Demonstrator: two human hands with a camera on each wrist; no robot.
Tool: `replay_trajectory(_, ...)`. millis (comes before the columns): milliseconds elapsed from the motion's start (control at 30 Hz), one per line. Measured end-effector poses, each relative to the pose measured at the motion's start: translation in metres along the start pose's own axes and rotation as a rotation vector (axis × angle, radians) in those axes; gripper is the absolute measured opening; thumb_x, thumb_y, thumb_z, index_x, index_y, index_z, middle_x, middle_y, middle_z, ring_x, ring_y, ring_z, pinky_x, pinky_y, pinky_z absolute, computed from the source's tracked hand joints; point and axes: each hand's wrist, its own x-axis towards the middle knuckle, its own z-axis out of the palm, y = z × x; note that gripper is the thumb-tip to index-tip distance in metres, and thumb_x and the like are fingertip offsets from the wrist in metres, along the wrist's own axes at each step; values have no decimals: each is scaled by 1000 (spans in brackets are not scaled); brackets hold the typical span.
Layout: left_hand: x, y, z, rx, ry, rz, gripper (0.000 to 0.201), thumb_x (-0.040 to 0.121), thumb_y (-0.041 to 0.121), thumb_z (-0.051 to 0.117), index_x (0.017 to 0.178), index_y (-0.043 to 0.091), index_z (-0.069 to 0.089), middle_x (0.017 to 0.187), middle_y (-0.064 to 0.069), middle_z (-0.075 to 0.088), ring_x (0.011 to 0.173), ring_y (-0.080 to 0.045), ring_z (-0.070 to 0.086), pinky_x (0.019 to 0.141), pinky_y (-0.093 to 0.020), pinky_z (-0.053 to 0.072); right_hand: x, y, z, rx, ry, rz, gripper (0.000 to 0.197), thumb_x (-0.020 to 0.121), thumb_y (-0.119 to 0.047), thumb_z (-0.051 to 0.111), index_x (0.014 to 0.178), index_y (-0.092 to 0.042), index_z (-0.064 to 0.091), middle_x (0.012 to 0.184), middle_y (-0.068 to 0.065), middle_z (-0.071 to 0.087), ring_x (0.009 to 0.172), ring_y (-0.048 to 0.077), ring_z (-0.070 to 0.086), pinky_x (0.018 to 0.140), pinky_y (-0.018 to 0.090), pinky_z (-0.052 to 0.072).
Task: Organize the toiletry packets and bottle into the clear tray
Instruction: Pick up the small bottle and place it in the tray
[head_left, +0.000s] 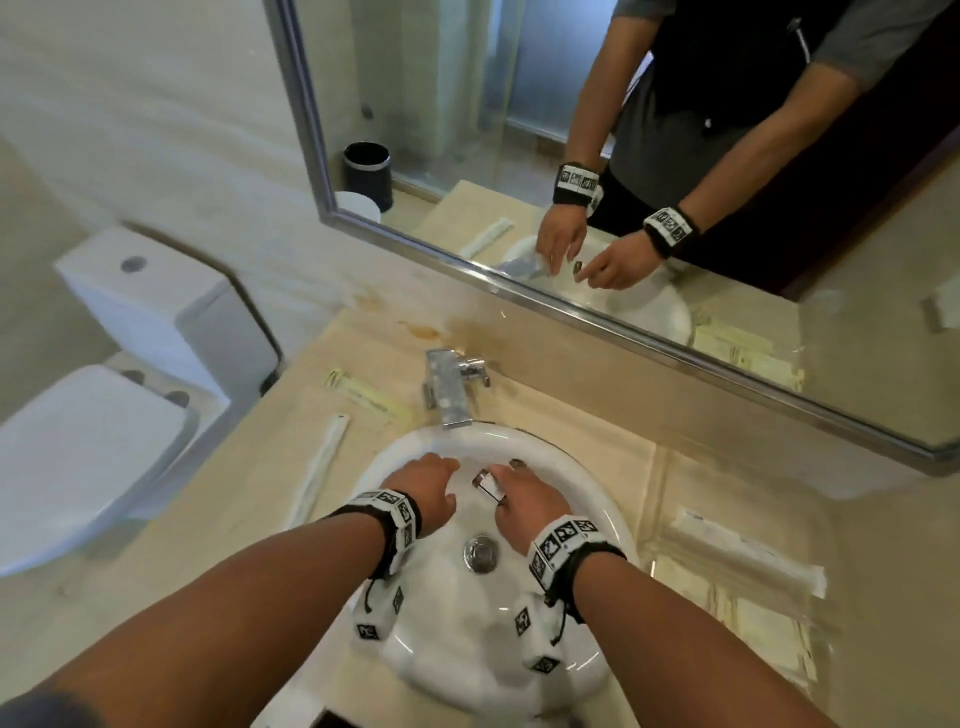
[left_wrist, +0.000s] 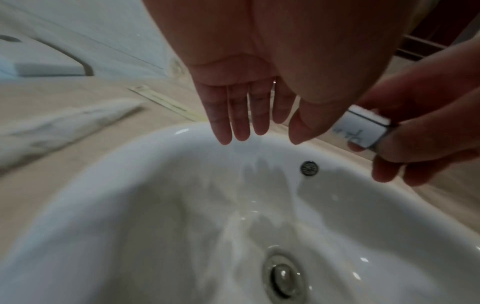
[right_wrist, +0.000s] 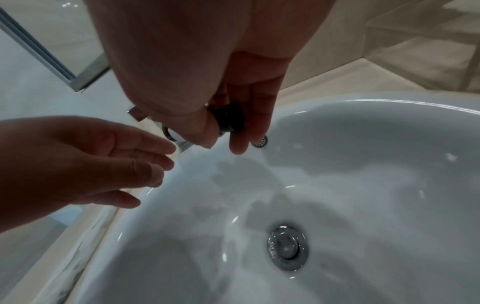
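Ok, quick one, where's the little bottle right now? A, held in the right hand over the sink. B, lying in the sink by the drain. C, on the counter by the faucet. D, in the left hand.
A: the right hand grips the bottle above the sink; the left hand is open and holds nothing.

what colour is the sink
White, glossy; the sink shows best in the right wrist view.
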Motion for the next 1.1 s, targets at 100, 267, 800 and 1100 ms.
replay_trajectory(100, -6, -35, -10, 56, -2, -65, 59, 93, 34, 50, 149, 26, 35, 148, -4, 41, 131, -27, 44, 106, -39, 41, -2, -21, 8, -7, -4, -3, 58, 95, -20, 47, 151, -32, 39, 145, 8, 48, 121, 31, 59, 101, 37, 49)
replay_trajectory(267, -1, -66, -33, 125, -1, -86, 58, 93, 33, 50, 148, 26, 34, 147, -6, 41, 130, -28, 43, 102, -38, 42, 4, -51, 13, 20, 28, 16, 35, 96, -28, 44, 128, -23, 56, 112, 8, 60, 95, 29, 63, 81, 36, 50)
replay_trajectory(800, 82, -136, -99, 520, -3, 171, 44, 85, 12, 53, 128, 16, 48, 126, -11, 48, 116, -35, 47, 87, -44, 49, 53, -116, 16, 61, 59, 132, 39, 100, -30, 40, 136, -27, 53, 124, 5, 57, 105, 27, 63, 87, 36, 51)
replay_trajectory(1100, 125, -146, -90, 568, -31, 151, 41, 91, 14, 47, 132, 15, 46, 132, -9, 46, 122, -31, 45, 90, -45, 47, 75, -148, 24, 102, 37, 152, 30, 98, -30, 41, 121, -19, 57, 116, 8, 57, 102, 30, 62, 81, 35, 48)
